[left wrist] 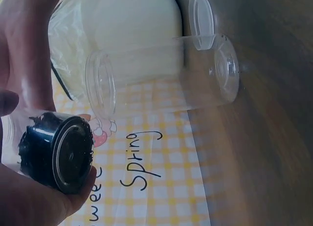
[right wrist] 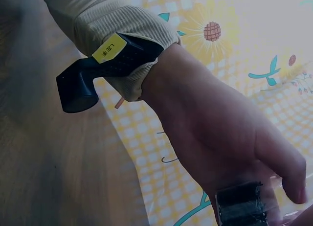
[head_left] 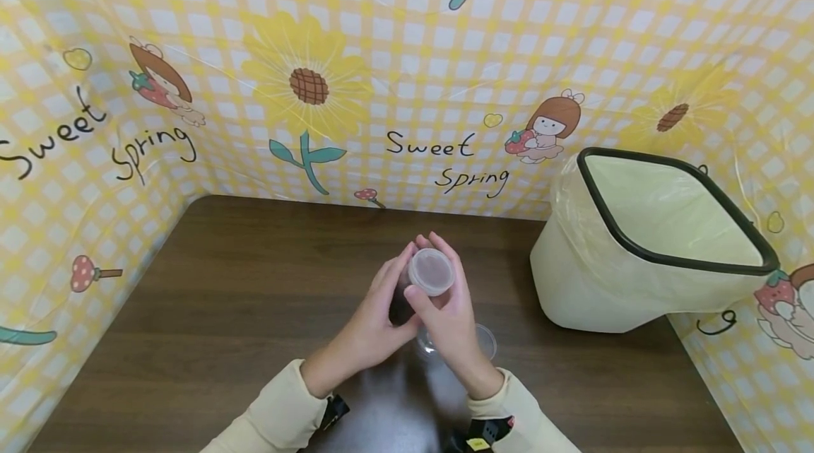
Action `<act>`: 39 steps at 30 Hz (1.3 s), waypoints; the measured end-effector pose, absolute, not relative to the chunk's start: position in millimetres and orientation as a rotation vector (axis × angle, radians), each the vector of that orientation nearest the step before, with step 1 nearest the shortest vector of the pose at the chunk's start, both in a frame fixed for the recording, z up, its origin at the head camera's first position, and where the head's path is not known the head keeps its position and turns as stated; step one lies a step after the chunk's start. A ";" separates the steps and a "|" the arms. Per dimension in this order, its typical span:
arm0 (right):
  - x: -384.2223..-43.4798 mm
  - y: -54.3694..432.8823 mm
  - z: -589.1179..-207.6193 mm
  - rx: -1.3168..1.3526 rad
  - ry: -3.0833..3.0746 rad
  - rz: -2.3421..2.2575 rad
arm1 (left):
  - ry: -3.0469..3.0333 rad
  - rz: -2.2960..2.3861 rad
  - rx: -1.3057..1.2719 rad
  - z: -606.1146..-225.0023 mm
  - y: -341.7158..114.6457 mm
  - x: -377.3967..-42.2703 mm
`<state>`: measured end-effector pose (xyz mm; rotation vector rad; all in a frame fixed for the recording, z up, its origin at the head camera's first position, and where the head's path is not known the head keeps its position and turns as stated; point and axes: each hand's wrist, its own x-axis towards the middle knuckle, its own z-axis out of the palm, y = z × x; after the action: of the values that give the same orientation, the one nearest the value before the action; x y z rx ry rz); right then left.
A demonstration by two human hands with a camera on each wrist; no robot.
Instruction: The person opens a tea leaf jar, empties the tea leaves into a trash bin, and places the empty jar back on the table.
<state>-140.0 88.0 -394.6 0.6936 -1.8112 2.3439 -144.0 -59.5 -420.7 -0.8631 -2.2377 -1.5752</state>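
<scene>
Between both hands, over the table, is a clear plastic jar (left wrist: 49, 143) with dark black contents in its lower part. Its translucent whitish lid (head_left: 432, 271) faces up in the head view. My left hand (head_left: 375, 315) grips the jar's side. Fingers and thumb of my right hand (head_left: 451, 319) pinch around the lid's edge. Below the hands stands a second clear jar (left wrist: 156, 77), open-topped, with nothing visible inside; my right arm partly covers it in the head view. Beside its base lies a clear round lid (left wrist: 201, 20) on the table.
A cream waste bin (head_left: 610, 283) with a dark rim and plastic liner stands at the right. The dark wooden table (head_left: 254, 283) meets a yellow checked sheet (head_left: 381, 50) behind and at both sides.
</scene>
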 end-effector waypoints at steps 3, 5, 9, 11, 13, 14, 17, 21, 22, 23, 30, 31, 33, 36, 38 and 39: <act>-139.9 86.2 -395.3 0.696 -1.808 2.338 | -2.294 -1.570 -0.825 -422.1 -57.2 -142.0; -139.8 85.4 -396.1 0.696 -1.806 2.328 | -2.315 -1.558 -0.800 -423.5 -56.0 -141.6; -138.9 84.6 -397.1 0.684 -1.790 2.330 | -2.312 -1.561 -0.772 -425.8 -53.5 -142.0; -138.5 84.1 -397.2 0.679 -1.789 2.324 | -2.299 -1.561 -0.758 -426.9 -52.2 -142.0; -138.2 83.4 -397.1 0.676 -1.791 2.319 | -2.288 -1.561 -0.739 -427.6 -51.1 -141.5; -138.0 83.1 -397.0 0.676 -1.793 2.314 | -2.284 -1.561 -0.730 -428.0 -50.6 -141.2; -137.4 82.5 -397.2 0.668 -1.789 2.310 | -2.283 -1.556 -0.712 -427.9 -49.7 -140.5; -136.7 82.4 -397.1 0.642 -1.762 2.340 | -2.298 -1.551 -0.703 -426.8 -49.0 -140.5; -136.7 82.3 -397.0 0.634 -1.756 2.348 | -2.304 -1.548 -0.701 -426.5 -48.9 -140.4; -136.5 82.2 -396.9 0.623 -1.754 2.354 | -2.311 -1.544 -0.698 -426.3 -48.7 -140.4; -135.1 81.0 -395.3 0.569 -1.790 2.322 | -2.340 -1.519 -0.667 -425.6 -47.8 -139.5; -134.9 80.9 -395.1 0.567 -1.791 2.319 | -2.340 -1.519 -0.664 -425.3 -47.8 -139.4; -134.8 80.8 -394.9 0.564 -1.791 2.314 | -2.339 -1.513 -0.660 -424.8 -47.5 -139.4; -135.0 81.1 -395.1 0.558 -1.787 2.320 | -2.336 -1.503 -0.658 -424.5 -46.8 -139.7; -135.1 81.5 -395.0 0.558 -1.776 2.333 | -2.330 -1.499 -0.660 -424.3 -46.4 -139.9; -134.9 81.6 -394.7 0.553 -1.770 2.342 | -2.328 -1.498 -0.664 -424.2 -46.2 -140.0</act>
<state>-134.9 81.6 -394.7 0.5530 -1.7701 2.3415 -140.0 -46.2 -424.2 -0.6637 -2.3280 -1.4979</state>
